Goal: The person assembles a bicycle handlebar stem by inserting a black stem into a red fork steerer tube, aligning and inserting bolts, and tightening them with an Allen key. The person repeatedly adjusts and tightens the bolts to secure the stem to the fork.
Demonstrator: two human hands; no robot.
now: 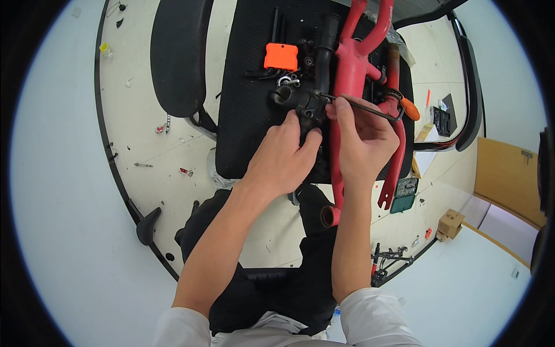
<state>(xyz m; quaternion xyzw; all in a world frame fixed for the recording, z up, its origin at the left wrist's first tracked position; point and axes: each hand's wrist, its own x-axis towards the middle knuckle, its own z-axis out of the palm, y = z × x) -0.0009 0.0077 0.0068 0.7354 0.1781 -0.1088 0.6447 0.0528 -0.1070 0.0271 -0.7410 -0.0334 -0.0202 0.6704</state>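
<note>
A black bicycle stem [313, 106] is clamped round a black handlebar [323, 66] lying across a black chair seat. My left hand [277, 155] wraps the near end of the bar just below the stem, thumb and fingers closed. Between the thumb and fingers of my right hand [365, 143] is a black L-shaped hex key [365, 107]. Its long arm reaches left to a bolt at the stem; whether the tip sits in the bolt is too small to tell. Close beside the stem lies a red bicycle frame [350, 63], partly hidden under my right hand.
An orange hex key holder [281, 56] and small metal parts lie left of the handlebar on the seat [234, 133]. A red fork [394, 66] rests at the right. Armrests [180, 55] flank the seat. The floor holds scattered parts, a green case [403, 202] and a cardboard box [450, 224].
</note>
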